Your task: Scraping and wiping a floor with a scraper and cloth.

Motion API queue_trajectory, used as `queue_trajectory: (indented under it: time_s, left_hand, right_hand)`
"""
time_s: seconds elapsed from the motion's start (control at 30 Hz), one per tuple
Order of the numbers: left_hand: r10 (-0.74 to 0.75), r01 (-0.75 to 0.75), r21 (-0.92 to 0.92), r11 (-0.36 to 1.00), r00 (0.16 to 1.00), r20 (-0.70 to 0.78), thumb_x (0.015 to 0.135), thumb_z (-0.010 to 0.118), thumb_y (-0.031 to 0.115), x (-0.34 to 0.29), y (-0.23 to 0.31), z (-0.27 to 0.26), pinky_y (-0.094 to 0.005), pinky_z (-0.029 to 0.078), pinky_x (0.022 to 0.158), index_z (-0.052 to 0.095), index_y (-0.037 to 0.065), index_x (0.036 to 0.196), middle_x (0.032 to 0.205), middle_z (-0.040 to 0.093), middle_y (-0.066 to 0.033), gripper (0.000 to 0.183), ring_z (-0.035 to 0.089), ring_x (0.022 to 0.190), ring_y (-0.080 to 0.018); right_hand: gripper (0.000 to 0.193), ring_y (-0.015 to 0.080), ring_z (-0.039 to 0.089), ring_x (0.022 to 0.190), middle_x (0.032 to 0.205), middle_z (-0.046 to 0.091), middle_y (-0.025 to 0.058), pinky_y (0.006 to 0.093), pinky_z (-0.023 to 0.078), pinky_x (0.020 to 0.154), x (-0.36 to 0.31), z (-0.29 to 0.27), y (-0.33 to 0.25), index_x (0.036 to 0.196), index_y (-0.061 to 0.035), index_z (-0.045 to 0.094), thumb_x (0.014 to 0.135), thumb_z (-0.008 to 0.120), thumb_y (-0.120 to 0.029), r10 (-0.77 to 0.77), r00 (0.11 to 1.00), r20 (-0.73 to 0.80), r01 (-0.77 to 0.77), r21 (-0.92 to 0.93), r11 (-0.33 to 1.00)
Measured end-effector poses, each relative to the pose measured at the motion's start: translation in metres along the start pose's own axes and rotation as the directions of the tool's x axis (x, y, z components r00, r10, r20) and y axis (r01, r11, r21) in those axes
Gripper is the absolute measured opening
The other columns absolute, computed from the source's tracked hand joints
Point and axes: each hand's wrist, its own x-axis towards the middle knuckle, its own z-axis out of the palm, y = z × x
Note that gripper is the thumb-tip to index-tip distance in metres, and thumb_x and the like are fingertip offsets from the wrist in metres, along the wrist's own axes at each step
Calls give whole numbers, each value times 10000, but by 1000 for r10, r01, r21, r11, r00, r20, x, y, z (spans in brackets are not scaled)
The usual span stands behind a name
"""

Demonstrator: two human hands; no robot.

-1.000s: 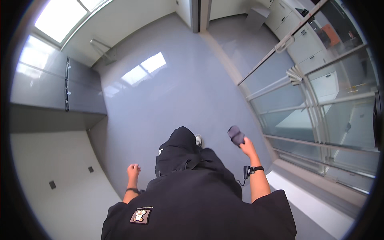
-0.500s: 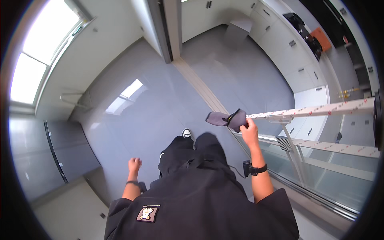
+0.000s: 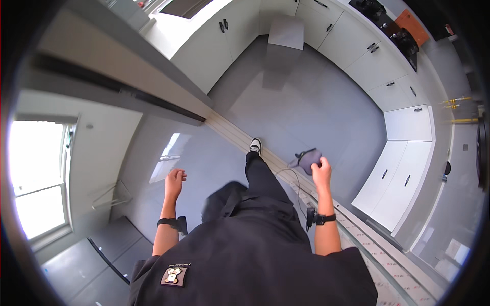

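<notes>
My right hand (image 3: 321, 172) is closed on a small grey fabric item with black edging (image 3: 310, 160), held out over the floor beside the door track; its exact kind is unclear because it is smeared by motion. Out to the left of my body, my left hand (image 3: 176, 177) holds nothing, its fingers loosely bent and somewhat apart. Black bands with small dark devices circle both wrists, the right wristband (image 3: 319, 218) among them. A thin dark cable (image 3: 297, 179) loops near my right forearm.
My shoe (image 3: 255, 146) is at the pale floor track (image 3: 232, 133). White cabinets (image 3: 352, 43) curve around the far and right sides, with a grey box-like stool (image 3: 286, 33) before them. A door frame (image 3: 127, 66) stands at left; a glass panel edge (image 3: 367, 265) runs at lower right.
I have stepped forward to the door track, and the kitchen side fills more of the view. The grey fabric item has stayed in my right hand; my left hand has risen slightly.
</notes>
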Motion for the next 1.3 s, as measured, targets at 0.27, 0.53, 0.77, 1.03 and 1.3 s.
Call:
queue_trajectory:
  time_s: [0.27,0.53,0.77,1.03,1.3]
  left_hand:
    - [254,-257,70,964,966,52,985,645,175,179,222,0,-364,572,789,716,-9,1097,957,758,-168,227,744,856,-257]
    - [541,-583,128,802,801,257,970,655,174,408,384,23,-427,551,831,701,39,1073,1054,674,-154,175,689,910,-327]
    - [442,-442,49,896,897,-5,969,661,155,530,491,-4,-400,554,850,697,39,1086,1086,676,-144,169,704,926,-287]
    - [311,-277,157,948,912,-266,946,680,112,616,521,-28,-387,558,835,685,47,1081,1121,684,-115,149,714,923,-269]
    - [195,-162,162,973,958,-211,948,675,133,669,564,-31,-374,553,855,688,46,1102,1171,675,-116,177,705,946,-254]
  right_hand:
    - [186,174,608,712,768,651,95,349,516,688,205,62,-227,956,20,623,786,629,-57,-231,948,220,207,127,970]
    - [234,135,689,879,908,700,73,326,563,798,380,185,-405,1078,38,636,869,704,-44,-418,846,330,327,297,897]
    - [179,105,651,926,989,702,26,282,532,849,499,232,-584,1102,14,635,925,655,-1,-435,737,518,139,514,847]
    - [379,229,589,1320,1458,572,148,362,478,1110,606,329,-753,1370,71,578,1006,594,-33,-751,185,634,255,707,660]
    - [219,195,720,1086,1176,726,113,306,548,910,717,394,-745,1184,33,678,998,594,-44,-398,304,865,10,415,910]
